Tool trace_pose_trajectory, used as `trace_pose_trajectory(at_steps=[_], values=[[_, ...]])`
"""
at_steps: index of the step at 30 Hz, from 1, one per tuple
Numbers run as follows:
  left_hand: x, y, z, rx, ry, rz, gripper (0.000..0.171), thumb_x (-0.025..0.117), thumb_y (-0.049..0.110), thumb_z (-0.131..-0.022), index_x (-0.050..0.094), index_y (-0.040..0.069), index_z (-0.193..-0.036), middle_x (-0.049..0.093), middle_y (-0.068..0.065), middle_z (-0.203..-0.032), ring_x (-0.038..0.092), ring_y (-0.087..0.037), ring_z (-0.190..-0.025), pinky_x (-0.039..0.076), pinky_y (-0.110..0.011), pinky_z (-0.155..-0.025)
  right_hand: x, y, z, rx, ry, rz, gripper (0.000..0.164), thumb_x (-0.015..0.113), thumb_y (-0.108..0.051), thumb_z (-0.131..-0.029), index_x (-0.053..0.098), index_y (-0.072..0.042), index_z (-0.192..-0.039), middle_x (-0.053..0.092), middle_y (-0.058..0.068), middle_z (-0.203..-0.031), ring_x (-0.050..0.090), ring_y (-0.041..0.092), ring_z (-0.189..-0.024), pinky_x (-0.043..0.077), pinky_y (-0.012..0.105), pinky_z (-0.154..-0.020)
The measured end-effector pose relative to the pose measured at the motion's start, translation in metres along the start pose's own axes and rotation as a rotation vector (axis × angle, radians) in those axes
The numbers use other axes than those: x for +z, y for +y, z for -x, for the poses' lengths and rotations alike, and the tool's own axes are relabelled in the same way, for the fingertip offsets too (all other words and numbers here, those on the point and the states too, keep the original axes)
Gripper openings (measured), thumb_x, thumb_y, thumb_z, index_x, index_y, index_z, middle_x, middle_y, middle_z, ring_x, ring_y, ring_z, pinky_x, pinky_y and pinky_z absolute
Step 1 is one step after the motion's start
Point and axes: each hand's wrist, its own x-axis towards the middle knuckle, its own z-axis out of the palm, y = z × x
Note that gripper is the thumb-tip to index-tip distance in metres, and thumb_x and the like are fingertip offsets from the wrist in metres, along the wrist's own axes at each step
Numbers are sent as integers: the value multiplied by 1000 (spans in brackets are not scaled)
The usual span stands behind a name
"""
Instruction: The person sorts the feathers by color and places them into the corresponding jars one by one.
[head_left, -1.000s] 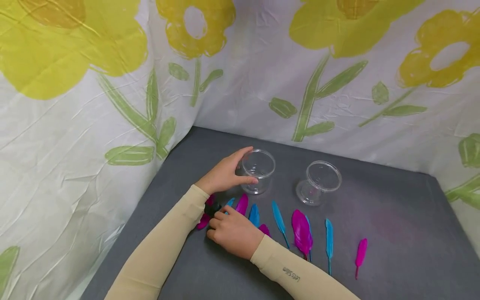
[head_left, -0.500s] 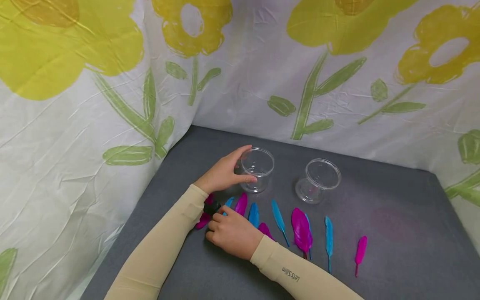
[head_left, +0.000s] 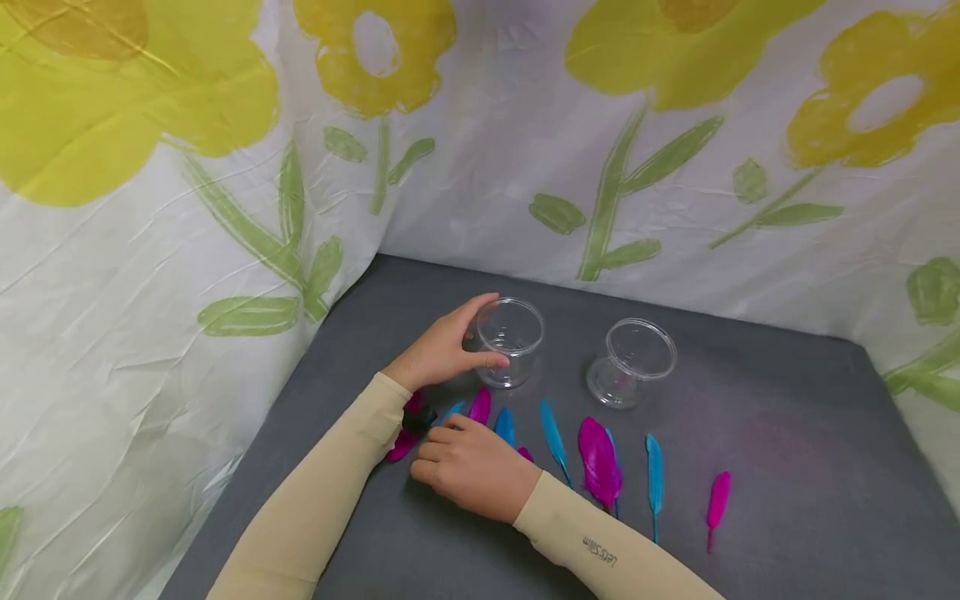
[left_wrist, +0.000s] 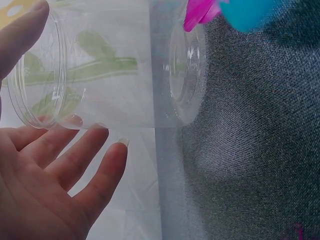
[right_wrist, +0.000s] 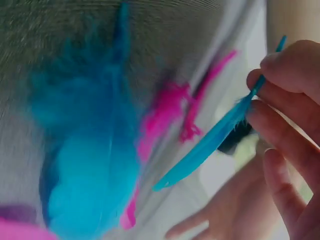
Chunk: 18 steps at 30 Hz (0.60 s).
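My left hand (head_left: pixel 442 346) is around the side of a clear plastic jar (head_left: pixel 517 367) that stands upright on the grey table. Its thumb lies across the near side by the rim, the fingers along the far side; the left wrist view shows fingertips (left_wrist: pixel 117 150) at the jar's wall (left_wrist: pixel 110 75). Beside the left forearm, my right hand (head_left: pixel 480 467) pinches a blue feather (right_wrist: pixel 205 145) by its quill between thumb and fingers, vane pointing away. In the head view that feather is mostly hidden behind the hand.
Several pink and blue feathers lie in a row, among them a large pink feather (head_left: pixel 598 458), a blue feather (head_left: pixel 655 475) and a small pink feather (head_left: pixel 720 500). A second clear jar (head_left: pixel 637 350) with a narrow waist stands to the right. A flowered curtain (head_left: pixel 480 208) hangs behind the table.
My right hand has shifted slightly to the right with the blue feather in its pinch. The left hand stays on the jar, and the head view has drifted a little.
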Motion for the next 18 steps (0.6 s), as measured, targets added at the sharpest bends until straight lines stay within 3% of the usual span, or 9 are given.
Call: trace_pose_trajectory(at_steps=[6,13,18], values=[[2,-1,0,10,-6,30,104,87,53,-89,28,28,-171,39,7,-174,46,-25,-157,50,-49,-120,-20,17,19,102,171,-189,16,86,-18,-91,76,-26,-100,75,-17,-97,66,4,-95,51,25,-91],[3,-1,1,-17,1,25,104,87,56,-87,29,29,-170,42,7,-172,49,-25,-155,51,-49,-119,-43,39,37,178,326,-441,19,86,-9,-92,75,-19,-103,76,-12,-102,70,6,-98,57,27,-94],[4,-3,-1,-1,8,21,102,87,51,-90,29,28,-170,45,0,-171,51,-29,-152,51,-52,-119,-58,58,46,280,437,-654,23,84,-2,-93,77,-16,-109,79,-5,-111,74,12,-107,60,31,-97]])
